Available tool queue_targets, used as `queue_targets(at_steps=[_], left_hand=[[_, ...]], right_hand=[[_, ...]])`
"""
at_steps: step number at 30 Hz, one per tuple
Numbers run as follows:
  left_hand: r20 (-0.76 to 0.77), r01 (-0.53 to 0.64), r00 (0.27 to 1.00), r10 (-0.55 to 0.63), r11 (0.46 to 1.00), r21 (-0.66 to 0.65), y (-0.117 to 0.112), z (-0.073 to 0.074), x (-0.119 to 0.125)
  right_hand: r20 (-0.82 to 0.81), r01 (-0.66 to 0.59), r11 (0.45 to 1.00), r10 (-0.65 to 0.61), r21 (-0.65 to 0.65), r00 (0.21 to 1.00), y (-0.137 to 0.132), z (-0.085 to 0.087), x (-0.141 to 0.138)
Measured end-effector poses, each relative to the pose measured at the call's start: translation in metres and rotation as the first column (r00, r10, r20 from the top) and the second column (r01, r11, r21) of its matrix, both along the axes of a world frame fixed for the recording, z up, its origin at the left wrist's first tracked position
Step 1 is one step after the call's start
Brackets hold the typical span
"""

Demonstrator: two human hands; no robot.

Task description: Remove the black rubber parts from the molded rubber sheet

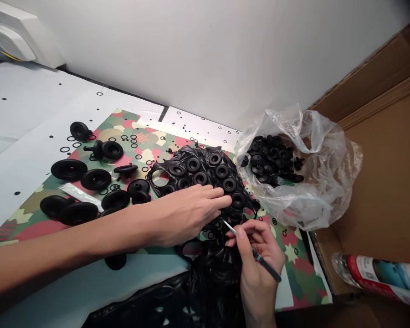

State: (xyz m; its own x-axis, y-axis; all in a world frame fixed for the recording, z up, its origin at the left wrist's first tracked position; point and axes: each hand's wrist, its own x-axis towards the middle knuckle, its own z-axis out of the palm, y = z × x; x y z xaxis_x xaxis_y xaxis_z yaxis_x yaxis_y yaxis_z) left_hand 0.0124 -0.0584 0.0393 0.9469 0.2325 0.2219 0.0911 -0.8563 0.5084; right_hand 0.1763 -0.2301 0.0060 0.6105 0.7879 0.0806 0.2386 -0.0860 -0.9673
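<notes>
A glossy black rubber sheet [205, 159] with rows of moulded rings lies crumpled across the patterned board. My left hand [194, 209] reaches over from the left, its bent fingers closed on the sheet's lower edge; the fingertips are partly hidden. In my right hand [259, 259] is a slim pointed tool [268, 269] with a silver tip and dark handle. Whether it is tweezers or a craft knife, I cannot tell. Its tip meets the sheet beside my left fingertips. More of the black rubber [212, 291] hangs down toward me.
Loose black rubber discs [70, 170] and thin rings [134, 141] are scattered left on the camouflage-patterned board [30, 232]. A clear plastic bag [328, 191] holding many small black rubber parts [271, 157] stands right. Beyond are a cardboard box [389, 150] and a labelled bottle [379, 273].
</notes>
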Motion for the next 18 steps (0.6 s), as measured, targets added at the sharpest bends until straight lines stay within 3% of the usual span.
queue_targets(at_steps=[11,18], left_hand=[[0.044,0.031,0.998,-0.043,0.971,0.237,0.001,-0.01,-0.003],[0.008,0.038,0.999,-0.042,0.962,0.269,-0.001,-0.01,-0.003]], right_hand=[[0.109,-0.051,0.999,0.049,0.011,0.993,0.003,0.0,0.002],[0.142,-0.052,0.998,0.045,0.041,0.989,0.003,0.002,0.0]])
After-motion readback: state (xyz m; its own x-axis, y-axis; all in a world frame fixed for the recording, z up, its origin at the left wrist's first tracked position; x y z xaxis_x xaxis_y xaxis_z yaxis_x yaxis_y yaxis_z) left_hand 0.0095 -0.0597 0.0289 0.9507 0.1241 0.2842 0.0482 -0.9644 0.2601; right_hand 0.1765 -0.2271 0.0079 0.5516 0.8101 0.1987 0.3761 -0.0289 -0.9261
